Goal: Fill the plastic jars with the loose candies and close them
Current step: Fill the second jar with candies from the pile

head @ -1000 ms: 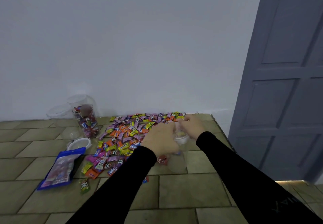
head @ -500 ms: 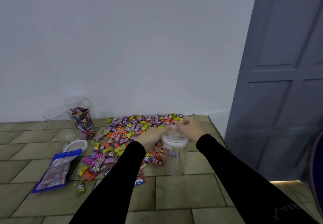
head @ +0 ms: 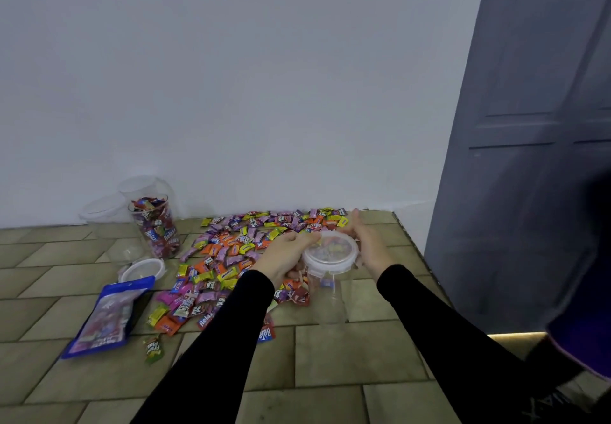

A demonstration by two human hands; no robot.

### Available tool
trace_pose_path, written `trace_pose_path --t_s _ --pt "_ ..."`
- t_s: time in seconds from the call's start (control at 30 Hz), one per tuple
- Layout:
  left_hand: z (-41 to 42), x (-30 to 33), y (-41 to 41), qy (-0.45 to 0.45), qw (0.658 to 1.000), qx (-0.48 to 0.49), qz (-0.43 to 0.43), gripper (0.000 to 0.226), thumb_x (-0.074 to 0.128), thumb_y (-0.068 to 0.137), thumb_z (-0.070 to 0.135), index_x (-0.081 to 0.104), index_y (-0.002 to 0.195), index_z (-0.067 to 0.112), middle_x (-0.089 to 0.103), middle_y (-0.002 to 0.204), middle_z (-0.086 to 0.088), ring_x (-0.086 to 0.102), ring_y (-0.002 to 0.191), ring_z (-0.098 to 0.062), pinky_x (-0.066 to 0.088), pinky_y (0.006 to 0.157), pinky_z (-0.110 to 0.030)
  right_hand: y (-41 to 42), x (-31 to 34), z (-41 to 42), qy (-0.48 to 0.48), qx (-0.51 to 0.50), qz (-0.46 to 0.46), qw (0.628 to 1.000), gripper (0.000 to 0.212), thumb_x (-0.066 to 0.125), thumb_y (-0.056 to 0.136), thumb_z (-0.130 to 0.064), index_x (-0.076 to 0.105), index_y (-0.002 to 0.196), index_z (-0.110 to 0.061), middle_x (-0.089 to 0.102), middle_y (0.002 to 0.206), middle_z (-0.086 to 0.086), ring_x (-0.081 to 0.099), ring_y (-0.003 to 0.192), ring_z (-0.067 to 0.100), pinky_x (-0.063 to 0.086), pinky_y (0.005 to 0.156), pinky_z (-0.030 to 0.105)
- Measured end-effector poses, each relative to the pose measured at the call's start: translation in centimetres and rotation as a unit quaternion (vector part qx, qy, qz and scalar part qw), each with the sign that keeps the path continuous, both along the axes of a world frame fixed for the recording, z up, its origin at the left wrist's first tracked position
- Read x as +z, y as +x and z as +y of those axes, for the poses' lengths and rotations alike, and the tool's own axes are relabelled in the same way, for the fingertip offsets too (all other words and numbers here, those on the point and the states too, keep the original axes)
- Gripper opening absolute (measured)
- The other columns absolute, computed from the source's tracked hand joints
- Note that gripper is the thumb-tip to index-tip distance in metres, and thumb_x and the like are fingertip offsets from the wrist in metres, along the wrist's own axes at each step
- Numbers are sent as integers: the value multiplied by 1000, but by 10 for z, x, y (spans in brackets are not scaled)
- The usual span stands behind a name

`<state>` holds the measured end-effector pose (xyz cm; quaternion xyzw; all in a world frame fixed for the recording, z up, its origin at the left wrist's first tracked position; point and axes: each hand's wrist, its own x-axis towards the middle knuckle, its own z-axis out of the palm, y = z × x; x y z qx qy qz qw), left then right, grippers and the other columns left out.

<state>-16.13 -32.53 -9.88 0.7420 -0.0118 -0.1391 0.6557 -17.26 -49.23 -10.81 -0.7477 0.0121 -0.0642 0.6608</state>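
Both hands clasp one clear jar's white lid (head: 330, 253): left hand (head: 287, 256) curls round its left rim, right hand (head: 367, 247) round its right. That jar (head: 329, 294) stands on the tiled floor (head: 330, 354) just right of the loose candies (head: 231, 258). Far left lie a blue pouch (head: 105, 317), a spare lid (head: 142, 270) and a filled open jar (head: 155, 226).

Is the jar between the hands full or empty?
Nearly empty: the clear jar under the lid shows floor tiles through its walls.
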Motion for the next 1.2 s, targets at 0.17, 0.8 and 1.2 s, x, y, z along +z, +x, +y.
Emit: trace_pose_path --t_s 0.17,0.8,1.2 --pt "-1 -1 -4 35 997 46 -59 35 66 87 42 43 79 17 42 56 2 36 43 -13 25 37 -21 -17 -40 -7 29 90 -87 992 78 68 61 -75 58 118 -23 65 113 5 62 104 16 49 87 28" --pt "5 55 -32 56 969 -24 -240 19 75 82 34 64 88 20 74 77 -1 69 74 -18 50 72 -33 -17 -43 -1 -83 74 -97 989 84 92 50 -39 56 124 -20 66 118 -3 61 112 13 50 95 34" --pt "48 14 -50 340 910 -142 -187 16 75 78 16 63 77 27 66 87 10 64 83 -12 52 74 -29 -19 -57 7 -104 -8 -113 988 78 87 56 -40 51 125 -28 57 119 -3 54 111 5 43 86 17"
